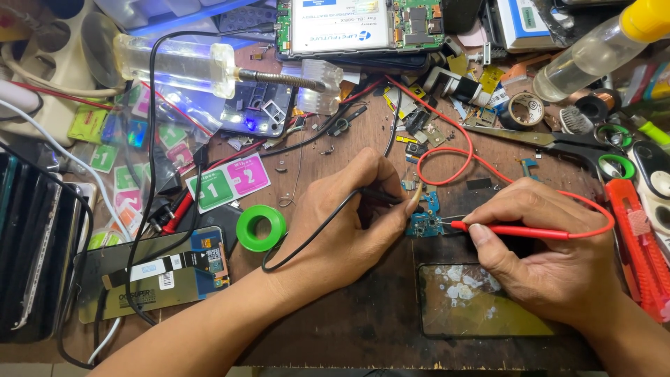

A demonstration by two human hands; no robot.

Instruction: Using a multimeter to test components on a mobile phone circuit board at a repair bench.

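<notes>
My left hand (345, 220) grips a black test probe (380, 197) whose black lead (314, 230) loops back under the wrist. My right hand (541, 241) pinches a red test probe (516, 229) with a red lead (453, 150) curling away across the bench. Both probe tips meet on a small blue circuit board (426, 222) lying on the brown workbench (363, 314) between my hands. The left index finger rests against the board's upper edge.
A green tape roll (260, 228) lies left of my left hand. A cracked phone glass (474, 300) sits under my right hand. Scissors (558, 143), a clear bottle (593, 52), an opened phone (359, 28), a red cutter (638, 244) and several sachets (227, 183) crowd the bench.
</notes>
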